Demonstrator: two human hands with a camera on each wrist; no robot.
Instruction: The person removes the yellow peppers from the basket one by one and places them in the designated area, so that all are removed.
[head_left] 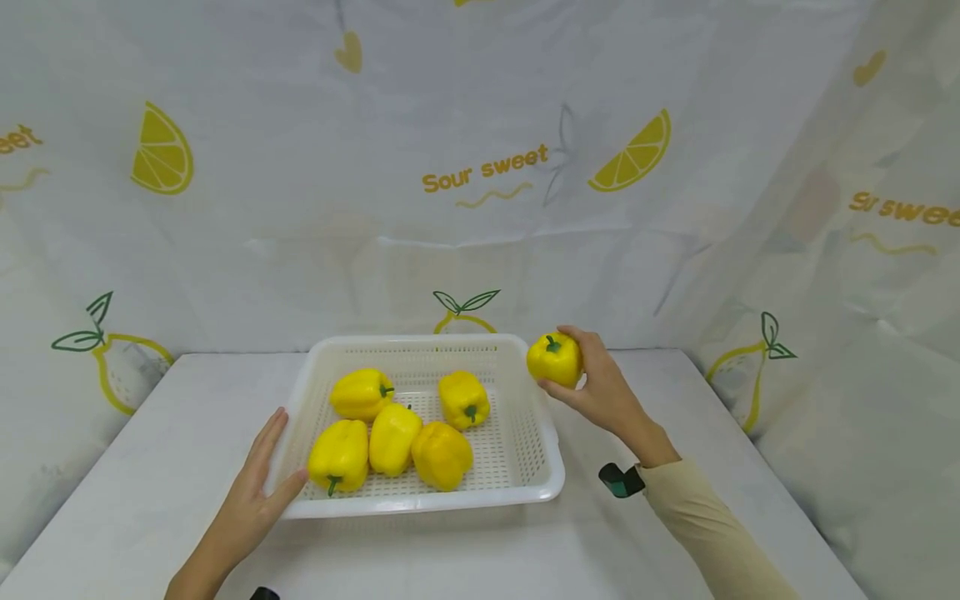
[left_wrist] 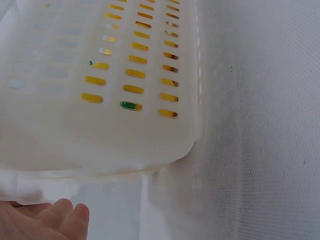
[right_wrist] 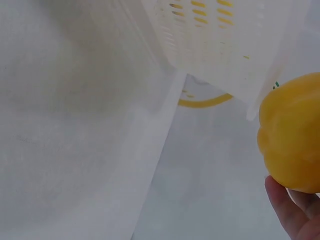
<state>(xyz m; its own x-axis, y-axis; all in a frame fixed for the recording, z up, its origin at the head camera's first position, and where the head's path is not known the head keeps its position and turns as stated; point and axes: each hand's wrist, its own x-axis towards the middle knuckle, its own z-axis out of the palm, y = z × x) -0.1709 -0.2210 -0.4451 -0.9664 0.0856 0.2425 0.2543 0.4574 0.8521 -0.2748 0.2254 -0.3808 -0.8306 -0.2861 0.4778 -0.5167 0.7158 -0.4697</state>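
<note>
A yellow bell pepper (head_left: 553,360) with a green stem is held in my right hand (head_left: 603,392), thumb and fingers around it. It is raised beside the right rim of a white plastic basket (head_left: 420,502). In the right wrist view this pepper (right_wrist: 295,132) rests against the fingertips near the basket's perforated wall (right_wrist: 215,55). Several more yellow bell peppers (head_left: 395,439) lie inside the basket, mostly toward its left and middle. My left hand (head_left: 251,492) lies at the basket's front left corner, fingers extended along the outside and thumb at the rim.
The basket stands on a white-covered table (head_left: 420,558). Behind it hangs a white cloth (head_left: 300,200) printed with lemons and lettering, continuing along the right side. A black strap piece (head_left: 622,481) shows by the right wrist.
</note>
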